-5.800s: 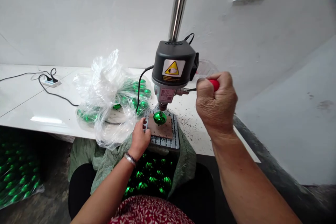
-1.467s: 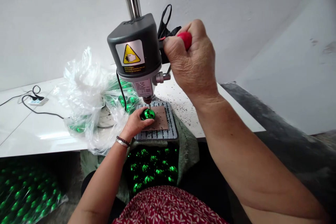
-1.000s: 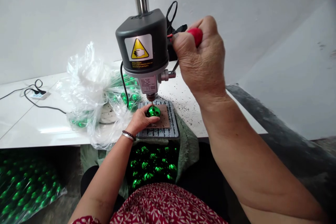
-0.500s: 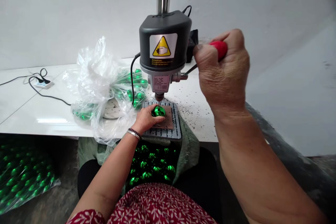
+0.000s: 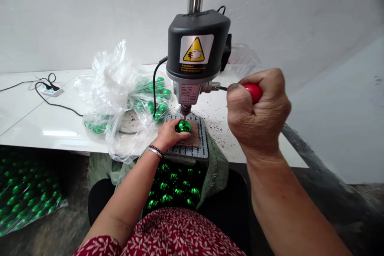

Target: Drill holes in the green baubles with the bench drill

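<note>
My left hand (image 5: 169,134) grips a shiny green ball (image 5: 183,126) between thumb and fingers, resting on a small brown board (image 5: 193,141) on the drill press base (image 5: 205,150). Right above the ball is the chuck (image 5: 185,109) of the black and grey drill press (image 5: 198,44); whether its bit has entered the ball I cannot tell. My right hand (image 5: 259,108) is closed round the red knob (image 5: 254,93) of the press's feed lever, to the right of the machine.
A clear plastic bag (image 5: 109,84) with green balls lies left of the press. Many more green balls (image 5: 172,188) fill a green sack (image 5: 214,168) below the table edge. Another bag of balls (image 5: 27,192) stands on the floor at left. A power strip (image 5: 52,91) and dark shavings (image 5: 217,128) are on the table.
My right hand has pulled the lever knob downward, and the chuck sits lower, closer to the green ball. My left hand still holds the ball in place. The view has shifted slightly.
</note>
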The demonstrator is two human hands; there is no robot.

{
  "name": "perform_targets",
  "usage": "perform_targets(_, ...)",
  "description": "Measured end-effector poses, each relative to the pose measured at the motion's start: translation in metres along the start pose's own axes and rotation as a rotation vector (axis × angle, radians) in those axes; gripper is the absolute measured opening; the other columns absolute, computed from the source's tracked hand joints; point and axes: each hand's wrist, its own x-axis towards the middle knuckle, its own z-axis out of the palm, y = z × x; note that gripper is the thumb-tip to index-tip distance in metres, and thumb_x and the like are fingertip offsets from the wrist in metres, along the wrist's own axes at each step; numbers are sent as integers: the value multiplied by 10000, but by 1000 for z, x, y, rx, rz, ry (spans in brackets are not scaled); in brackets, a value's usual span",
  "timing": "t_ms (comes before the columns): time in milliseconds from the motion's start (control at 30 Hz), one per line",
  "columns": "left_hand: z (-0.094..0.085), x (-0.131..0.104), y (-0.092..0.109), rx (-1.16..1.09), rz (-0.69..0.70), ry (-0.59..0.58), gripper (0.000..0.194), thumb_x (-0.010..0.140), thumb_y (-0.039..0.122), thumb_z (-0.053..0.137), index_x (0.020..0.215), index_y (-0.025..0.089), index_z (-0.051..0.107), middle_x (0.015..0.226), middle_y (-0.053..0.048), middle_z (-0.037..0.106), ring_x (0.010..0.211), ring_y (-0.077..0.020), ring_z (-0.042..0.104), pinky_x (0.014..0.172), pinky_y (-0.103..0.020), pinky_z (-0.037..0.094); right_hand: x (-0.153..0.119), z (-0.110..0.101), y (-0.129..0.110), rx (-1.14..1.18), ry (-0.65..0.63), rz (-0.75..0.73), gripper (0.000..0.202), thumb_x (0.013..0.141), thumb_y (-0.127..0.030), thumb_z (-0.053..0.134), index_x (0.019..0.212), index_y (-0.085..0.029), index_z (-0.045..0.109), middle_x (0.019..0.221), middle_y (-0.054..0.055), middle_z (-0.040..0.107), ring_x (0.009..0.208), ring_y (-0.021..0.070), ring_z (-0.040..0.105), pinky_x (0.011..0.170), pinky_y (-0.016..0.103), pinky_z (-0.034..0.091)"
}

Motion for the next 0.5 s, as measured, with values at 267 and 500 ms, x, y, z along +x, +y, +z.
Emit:
perform_targets(267, 5, 0, -5, -6, 9, 27, 559, 665, 359, 785, 1182, 195, 650, 1083, -80, 685, 995, -245, 611, 916, -381, 477, -16, 6, 3, 6, 98, -29, 114, 827, -279, 509, 766, -217, 435, 654, -36, 484, 547, 73, 433, 543, 241, 382)
perform_targets(500, 8, 1, -10, 0, 26, 47, 583, 654, 382, 796, 1192, 211, 649, 1128, -89, 683, 1061, -272, 605, 960, -398, 465, -32, 13, 10, 20, 177, -69, 69, 846, -248, 528, 812, -207, 485, 692, -30, 536, 572, 68, 473, 548, 224, 396)
